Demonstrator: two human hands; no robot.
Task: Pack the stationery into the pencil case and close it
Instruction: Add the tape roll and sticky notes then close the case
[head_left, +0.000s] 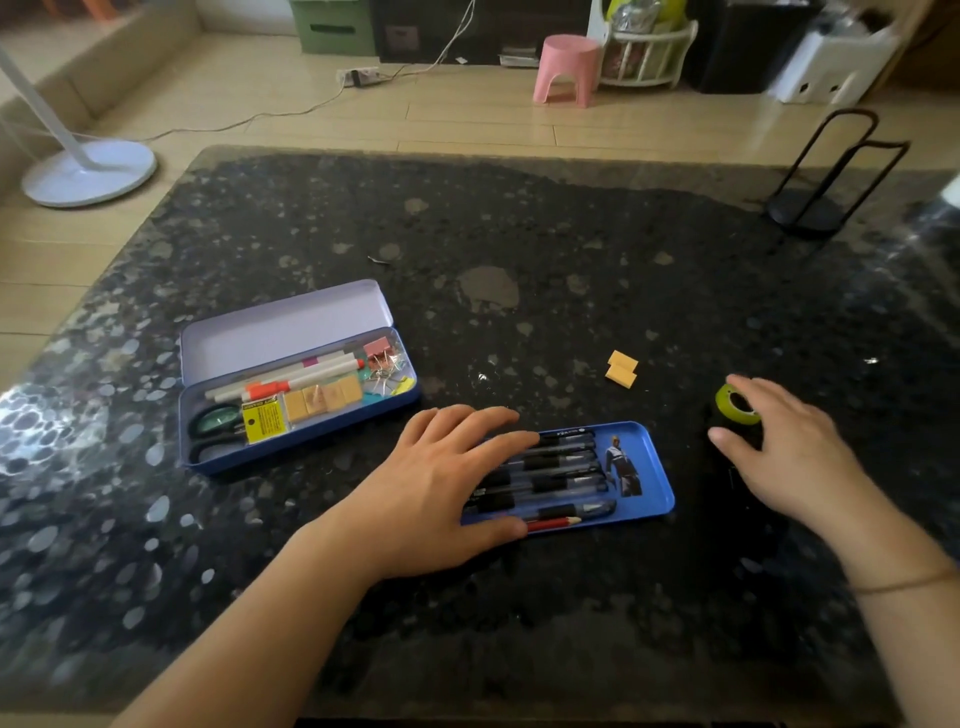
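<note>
A blue tin pencil case (228, 460) lies open at the left, its pale lid (285, 325) tipped back. Inside are scissors, markers, yellow erasers, a yellow box and clips. Nearer me lies a blue inner tray (647, 467) with several black pens and a red pencil (553, 522). My left hand (441, 488) rests flat on the tray's left end, fingers spread over the pens. My right hand (795, 457) hovers at a green tape roll (735, 405), fingertips touching it, fingers apart. Two yellow erasers (622, 368) lie loose between them.
The dark speckled table (519, 234) has a black wire stand (821, 171) at its far right corner. Beyond the far edge are a white fan base (88, 171), a pink stool (569, 70) and a power cable on the floor.
</note>
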